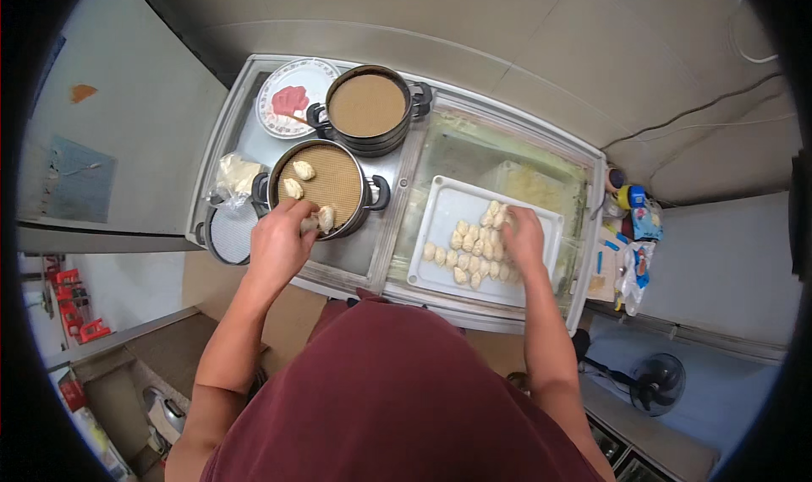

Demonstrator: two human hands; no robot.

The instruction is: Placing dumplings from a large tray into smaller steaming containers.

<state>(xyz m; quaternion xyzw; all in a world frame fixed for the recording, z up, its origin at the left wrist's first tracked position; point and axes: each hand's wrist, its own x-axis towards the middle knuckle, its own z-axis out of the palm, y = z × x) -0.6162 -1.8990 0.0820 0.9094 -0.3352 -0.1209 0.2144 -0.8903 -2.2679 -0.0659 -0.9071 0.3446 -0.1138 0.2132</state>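
Note:
My left hand [282, 234] reaches over the near rim of a steamer pot [346, 162] with a tan mesh liner. Its fingertips are closed around a pale pleated dumpling [326, 219] at the near side of the liner; motion blurs the fingers. Two more dumplings, one upper [304, 170] and one lower [293, 188], rest on the mesh. On the right, my right hand [525, 234] is over a white tray [438, 193], its fingers at the right end of rows of several dumplings [472, 244]. Whether those fingers grip one is hidden.
A second steamer pot [368, 104] stands behind, beside a patterned plate [304, 70] holding pink filling [290, 101]. Left are a plastic bag [238, 174] and a round mesh steamer tray [231, 234]. Everything sits on a chest freezer's glass top [393, 228]. Packets [646, 219] lie right.

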